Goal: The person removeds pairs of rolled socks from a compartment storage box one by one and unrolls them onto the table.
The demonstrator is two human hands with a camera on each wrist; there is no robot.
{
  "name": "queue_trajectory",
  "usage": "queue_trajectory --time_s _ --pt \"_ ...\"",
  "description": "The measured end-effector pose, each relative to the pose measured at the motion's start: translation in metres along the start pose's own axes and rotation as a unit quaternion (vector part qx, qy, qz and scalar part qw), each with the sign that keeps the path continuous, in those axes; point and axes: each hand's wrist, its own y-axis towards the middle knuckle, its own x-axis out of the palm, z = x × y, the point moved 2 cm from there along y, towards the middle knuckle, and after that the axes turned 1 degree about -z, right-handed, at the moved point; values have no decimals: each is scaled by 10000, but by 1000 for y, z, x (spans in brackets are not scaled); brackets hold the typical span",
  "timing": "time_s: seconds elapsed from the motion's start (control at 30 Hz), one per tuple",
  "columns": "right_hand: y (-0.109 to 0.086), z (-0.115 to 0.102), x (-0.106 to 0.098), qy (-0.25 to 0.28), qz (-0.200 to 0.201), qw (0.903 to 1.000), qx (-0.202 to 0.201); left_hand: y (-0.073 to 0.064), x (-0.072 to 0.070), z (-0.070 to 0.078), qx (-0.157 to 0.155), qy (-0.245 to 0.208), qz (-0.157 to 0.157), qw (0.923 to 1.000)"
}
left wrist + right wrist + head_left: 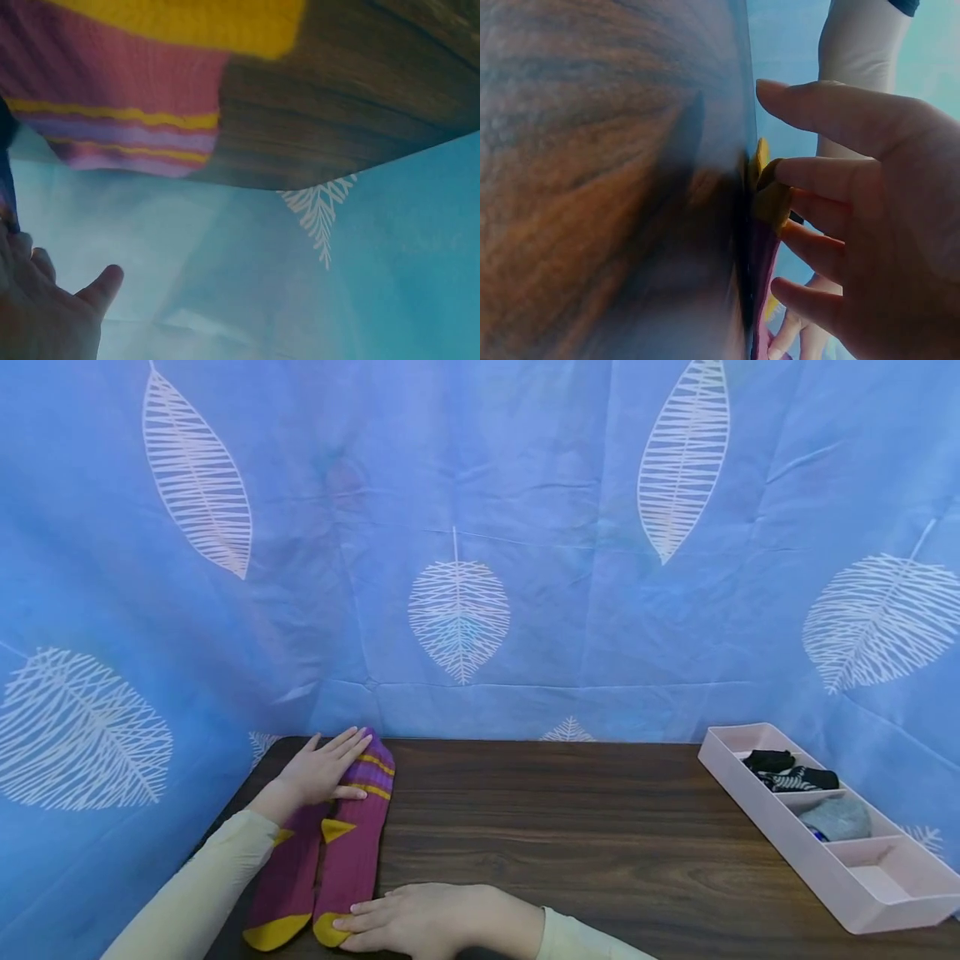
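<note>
Two maroon socks with yellow toes and heels lie side by side at the left of the table: a left sock (288, 877) and a right sock (356, 856). My left hand (318, 772) rests with fairly straight fingers across the purple, yellow-striped cuff end of the right sock, hiding the left sock's cuff. Near the front, my right hand (431, 917) touches the right sock's yellow toe with extended fingers. In the right wrist view, those fingertips (784, 171) meet the yellow toe (774, 201), thumb apart. Striped maroon fabric (127, 75) shows in the left wrist view.
A pale pink divided box (787, 843) stands at the table's right side. Dark rolled fabric (795, 777) lies in its back compartment and a grey bundle (836, 820) in the middle one. Behind the dark wooden table (540, 827) hangs a blue leaf-patterned cloth (540, 635).
</note>
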Motion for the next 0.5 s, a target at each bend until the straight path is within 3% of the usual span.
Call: queue_trajectory --time_s 0.23,0.5 --pt "5 -2 4 20 -170 9999 -12 -2 8 4 -223 -81 -652 9976" --pt "6 -3 6 -65 -344 9993 127 3 10 4 -486 -300 -1548 9863"
